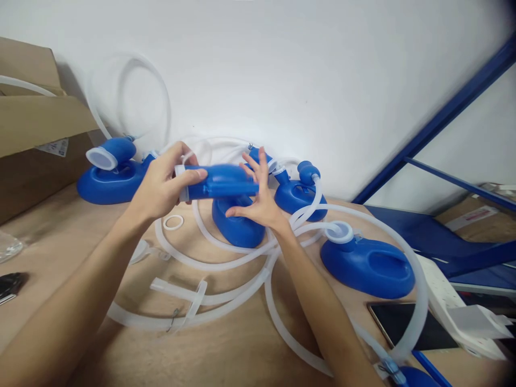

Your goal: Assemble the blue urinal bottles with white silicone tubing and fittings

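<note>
My left hand [167, 177] grips a blue plastic urinal bottle [221, 181] by its white-rimmed end, thumb along the near side. The bottle is held level above the table, slightly blurred. At its right end is my right hand [260, 196], fingers spread; I cannot tell whether it touches the bottle. Just below and behind stands another blue urinal bottle [237, 228], partly hidden. A white ring [173, 222] and a white cap [139, 251] lie on the wooden table [226, 344] near my left forearm. Clear tubing [226, 298] with a metal clip loops across the table.
More blue bottles with tubes stand at the left [108, 185], back right [296, 196] and right [366, 269]. A cardboard box [36, 129] is at far left. A tablet-like device [415, 325], a power strip [451, 306] and a blue metal rack [447, 113] are right.
</note>
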The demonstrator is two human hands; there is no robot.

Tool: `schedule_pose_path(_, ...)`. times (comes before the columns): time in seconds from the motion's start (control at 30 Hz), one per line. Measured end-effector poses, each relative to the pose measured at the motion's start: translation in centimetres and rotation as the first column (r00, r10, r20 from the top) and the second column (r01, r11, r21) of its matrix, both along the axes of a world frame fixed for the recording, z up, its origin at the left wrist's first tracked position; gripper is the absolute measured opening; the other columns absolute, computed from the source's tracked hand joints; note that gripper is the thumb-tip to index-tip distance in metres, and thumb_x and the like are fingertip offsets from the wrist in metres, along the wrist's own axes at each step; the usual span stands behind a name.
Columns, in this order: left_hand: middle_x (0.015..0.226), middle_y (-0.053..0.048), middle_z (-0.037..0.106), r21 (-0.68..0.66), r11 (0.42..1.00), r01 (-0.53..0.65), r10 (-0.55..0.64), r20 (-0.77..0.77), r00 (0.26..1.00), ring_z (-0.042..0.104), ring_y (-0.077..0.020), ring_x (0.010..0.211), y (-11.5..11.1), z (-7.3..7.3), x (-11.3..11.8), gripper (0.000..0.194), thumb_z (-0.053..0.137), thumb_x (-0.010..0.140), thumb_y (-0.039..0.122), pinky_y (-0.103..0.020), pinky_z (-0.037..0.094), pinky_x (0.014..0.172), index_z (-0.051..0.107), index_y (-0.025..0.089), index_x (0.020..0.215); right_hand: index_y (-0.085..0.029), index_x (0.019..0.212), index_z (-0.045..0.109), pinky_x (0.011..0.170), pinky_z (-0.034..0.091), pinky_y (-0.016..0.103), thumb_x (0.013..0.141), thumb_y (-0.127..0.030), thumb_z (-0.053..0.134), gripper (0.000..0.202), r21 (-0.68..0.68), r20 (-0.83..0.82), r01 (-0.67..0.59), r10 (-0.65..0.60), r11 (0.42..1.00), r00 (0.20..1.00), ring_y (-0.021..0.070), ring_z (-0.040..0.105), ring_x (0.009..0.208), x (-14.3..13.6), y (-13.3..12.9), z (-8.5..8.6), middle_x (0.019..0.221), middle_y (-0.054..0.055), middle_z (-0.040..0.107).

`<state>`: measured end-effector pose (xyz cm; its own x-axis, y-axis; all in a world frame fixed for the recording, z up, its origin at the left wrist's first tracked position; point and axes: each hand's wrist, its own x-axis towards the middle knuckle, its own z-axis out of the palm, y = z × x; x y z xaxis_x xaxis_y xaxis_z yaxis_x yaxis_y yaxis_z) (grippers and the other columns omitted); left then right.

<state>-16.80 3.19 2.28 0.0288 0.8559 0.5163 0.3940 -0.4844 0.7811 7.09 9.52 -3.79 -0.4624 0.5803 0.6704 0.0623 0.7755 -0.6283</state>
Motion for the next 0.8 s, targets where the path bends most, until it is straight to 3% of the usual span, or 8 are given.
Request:
schedule_pose_path(0.1,0.063,0.006,0.055,-0.155,0.975,0.161,-0.138,0.150,0.979,0.052,-0.0119,0.038,-0.5,0.1,1.2,0.021,0.067,0.090,0.040,-0.025,0.027,0.031,0.058,0.022,0.088,-0.026,0.155,0.048,0.124,0.043,0.051,0.071,-0.066,0.091,0.103,0.111,-0.014,-0.049,0.051,0.993,0.999,0.0324,0.058,0.143,-0.4,-1.6,1.6,0.156,0.014,0.057)
schedule_pose_path(0.2,0.073,0.000,0.065,-0.088,0.982,0.165,-0.141,0.230,0.963,0.066,-0.0174,0.059,-0.6,-0.3,1.9,0.027,0.060,0.095,0.046,-0.029,0.048,0.046,0.063,0.021,0.087,-0.025,0.135,0.063,0.111,0.055,0.047,0.078,-0.058,0.086,0.070,0.121,0.044,-0.020,0.015,0.993,0.999,0.0295,0.071,0.121,-0.8,-2.9,2.2,0.132,0.008,0.073)
schedule_pose_path(0.27,0.088,-0.005,0.073,-0.004,0.990,0.143,-0.136,0.278,0.951,0.074,-0.0250,0.085,-0.7,-0.7,2.3,0.030,0.060,0.095,0.051,-0.039,0.061,0.071,0.064,0.021,0.089,-0.025,0.131,0.064,0.106,0.058,0.047,0.078,-0.057,0.084,0.065,0.092,0.006,0.029,-0.030,0.995,1.000,0.0292,0.072,0.116,-1.3,-3.6,2.0,0.127,0.007,0.074)
schedule_pose_path(0.33,0.101,-0.007,0.078,0.051,0.989,0.140,-0.149,0.280,0.948,0.075,-0.0313,0.103,-0.9,-0.9,2.5,0.032,0.063,0.094,0.055,-0.050,0.062,0.090,0.064,0.023,0.096,-0.026,0.129,0.065,0.107,0.058,0.048,0.078,-0.058,0.082,0.063,0.039,-0.028,0.047,-0.046,0.998,0.999,0.0296,0.072,0.117,-1.8,-4.1,1.8,0.126,0.006,0.074)
schedule_pose_path(0.43,0.119,-0.008,0.078,0.171,0.968,0.183,-0.218,0.219,0.951,0.072,-0.0355,0.121,-1.8,-0.9,2.6,0.042,0.069,0.091,0.062,-0.056,0.059,0.105,0.065,0.026,0.111,-0.028,0.126,0.067,0.106,0.059,0.049,0.080,-0.065,0.077,0.060,-0.090,-0.057,0.018,-0.023,0.996,0.998,0.0302,0.072,0.116,-2.2,-4.6,1.8,0.122,0.005,0.074)
schedule_pose_path(0.53,0.134,-0.009,0.073,0.268,0.933,0.240,-0.283,0.134,0.950,0.066,-0.0379,0.134,-3.0,-0.5,2.7,0.056,0.070,0.090,0.068,-0.056,0.057,0.111,0.063,0.028,0.129,-0.030,0.123,0.070,0.106,0.059,0.051,0.078,-0.069,0.077,0.060,-0.188,-0.079,-0.033,0.019,0.982,0.997,0.0317,0.071,0.120,-1.9,-5.0,2.5,0.124,0.005,0.074)
schedule_pose_path(0.67,0.154,-0.009,0.061,0.320,0.917,0.239,-0.247,-0.014,0.969,0.056,-0.0434,0.144,-4.3,-0.3,3.2,0.065,0.063,0.095,0.068,-0.057,0.060,0.108,0.052,0.033,0.149,-0.029,0.116,0.076,0.110,0.057,0.051,0.074,-0.072,0.079,0.060,-0.293,-0.046,-0.131,0.123,0.947,0.991,0.0341,0.067,0.128,-0.9,-5.0,3.8,0.128,0.004,0.074)
schedule_pose_path(0.8,0.158,-0.009,0.057,0.369,0.891,0.265,-0.264,-0.053,0.963,0.055,-0.0428,0.146,-3.5,-1.2,3.3,0.067,0.065,0.097,0.061,-0.056,0.062,0.106,0.046,0.036,0.157,-0.025,0.113,0.077,0.098,0.063,0.046,0.074,-0.067,0.081,0.058,-0.362,-0.023,-0.129,0.129,0.923,0.991,0.0327,0.070,0.119,-0.2,-4.8,4.2,0.123,0.005,0.076)
